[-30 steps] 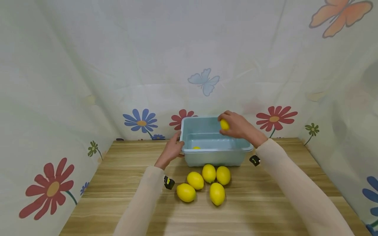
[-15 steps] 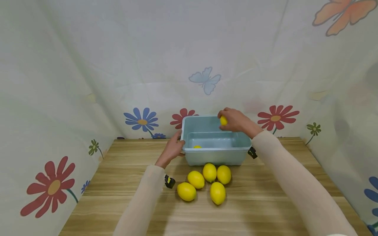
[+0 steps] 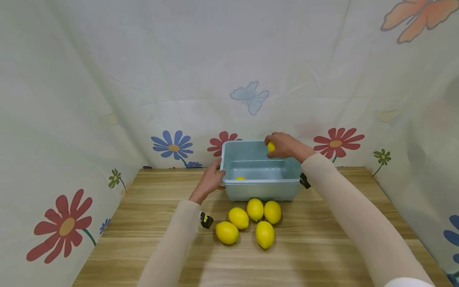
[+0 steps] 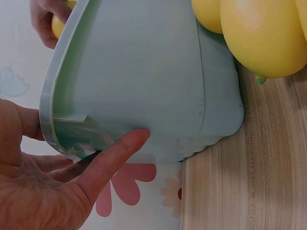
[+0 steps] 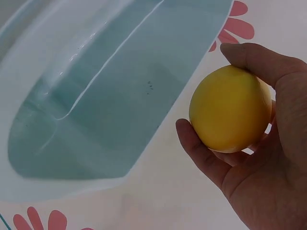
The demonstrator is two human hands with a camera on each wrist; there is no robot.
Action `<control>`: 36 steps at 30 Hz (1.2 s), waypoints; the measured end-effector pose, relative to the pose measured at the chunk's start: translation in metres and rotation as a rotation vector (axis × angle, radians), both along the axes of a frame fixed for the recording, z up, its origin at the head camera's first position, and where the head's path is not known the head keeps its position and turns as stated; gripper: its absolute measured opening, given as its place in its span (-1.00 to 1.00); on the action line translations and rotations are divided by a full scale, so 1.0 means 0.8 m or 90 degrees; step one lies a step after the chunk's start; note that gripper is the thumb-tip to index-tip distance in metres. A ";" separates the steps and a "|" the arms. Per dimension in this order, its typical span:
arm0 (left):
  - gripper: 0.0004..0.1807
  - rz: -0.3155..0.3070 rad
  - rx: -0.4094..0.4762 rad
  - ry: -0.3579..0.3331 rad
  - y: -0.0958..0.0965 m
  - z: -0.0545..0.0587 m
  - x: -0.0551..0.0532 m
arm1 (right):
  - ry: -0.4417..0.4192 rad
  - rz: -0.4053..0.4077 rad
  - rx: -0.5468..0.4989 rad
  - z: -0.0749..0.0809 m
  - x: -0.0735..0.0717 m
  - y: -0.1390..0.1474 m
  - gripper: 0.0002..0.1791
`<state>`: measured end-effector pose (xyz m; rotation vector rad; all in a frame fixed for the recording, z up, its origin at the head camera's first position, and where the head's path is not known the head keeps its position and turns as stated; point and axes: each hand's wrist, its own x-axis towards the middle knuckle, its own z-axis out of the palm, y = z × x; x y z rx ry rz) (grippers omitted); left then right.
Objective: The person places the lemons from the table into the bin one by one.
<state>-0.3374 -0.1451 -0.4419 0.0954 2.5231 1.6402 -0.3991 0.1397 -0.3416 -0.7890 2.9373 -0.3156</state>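
Observation:
A light blue plastic bin (image 3: 263, 190) stands on the wooden table near the back. My left hand (image 3: 209, 181) grips its left end at the rim, and in the left wrist view one finger (image 4: 115, 158) lies along the outer wall. Over the bin's back right part, my right hand (image 3: 285, 145) holds a yellow lemon (image 5: 230, 109) between thumb and fingers, raised at rim height. Another lemon (image 3: 240, 178) shows inside the bin, mostly hidden by the front wall. Several lemons (image 3: 265, 235) lie loosely grouped on the table just in front of the bin.
A pale curtain (image 3: 179, 79) printed with flowers and butterflies surrounds the wooden table (image 3: 150, 207) at the back and sides. Each wrist wears a small black device (image 3: 206, 220) on a strap or sleeve.
My right hand has shifted slightly up and back with the lemon, then stayed nearly still. My left hand keeps its grip on the bin, and the lemons on the table have not moved.

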 end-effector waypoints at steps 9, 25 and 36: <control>-0.36 0.003 0.000 0.004 0.001 0.000 0.000 | -0.035 0.006 0.031 -0.004 -0.013 -0.003 -0.53; -0.36 0.000 0.008 -0.001 -0.001 -0.002 -0.002 | -0.078 0.000 0.062 -0.010 -0.025 -0.005 -0.53; -0.36 0.001 0.009 0.002 -0.003 -0.002 -0.002 | -0.100 -0.002 0.063 -0.015 -0.026 -0.006 -0.52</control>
